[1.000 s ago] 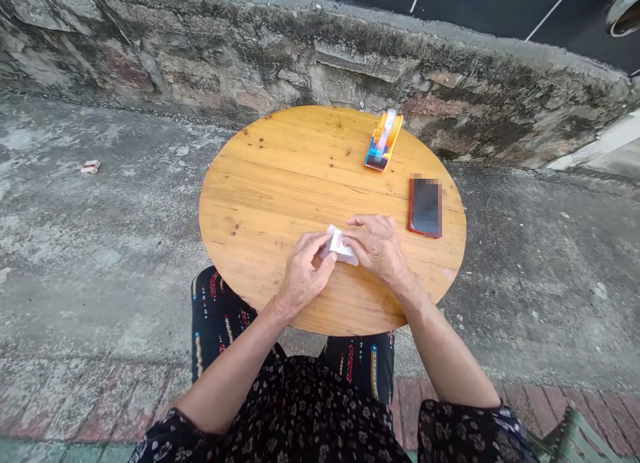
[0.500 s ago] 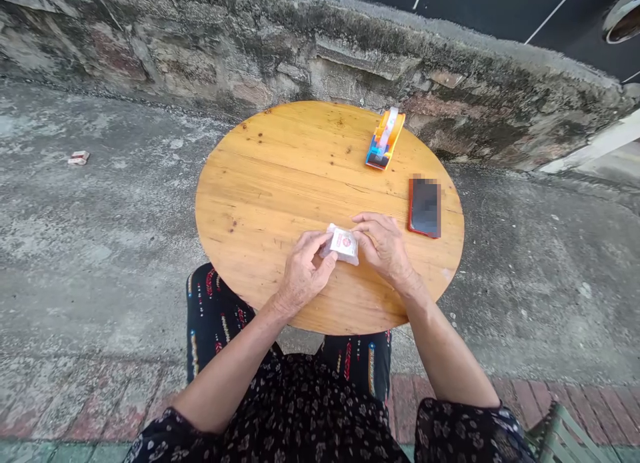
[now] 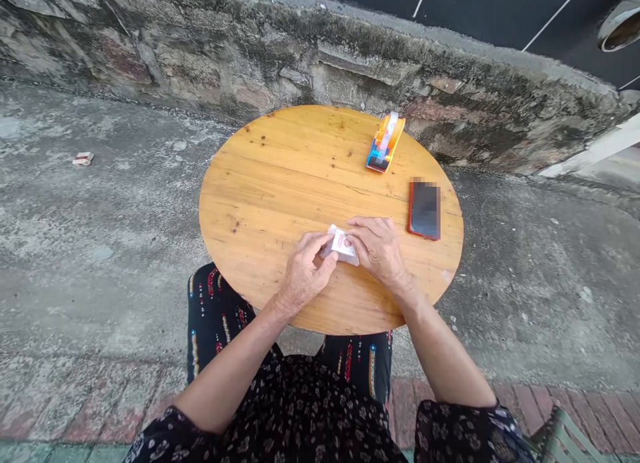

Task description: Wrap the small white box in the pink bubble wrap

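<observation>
A small white packet with red print, in a clear plastic wrapper (image 3: 343,245), lies low over the near middle of the round wooden table. My left hand (image 3: 306,266) pinches its left side, thumb in front and fingers behind. From the right, my right hand (image 3: 379,249) has its thumb and curled fingers on the packet's right edge and covers part of the print. The undersides of the right fingers are hidden.
At the table's (image 3: 280,176) far right stands an orange and blue tape dispenser (image 3: 385,143) with a roll of tape. A dark phone in a red case (image 3: 424,209) lies right of my right hand. A stone wall (image 3: 240,63) runs behind the table.
My right hand has moved slightly left, and its fingers have closed further over the packet's right side. The left hand keeps its pinch in about the same place.
</observation>
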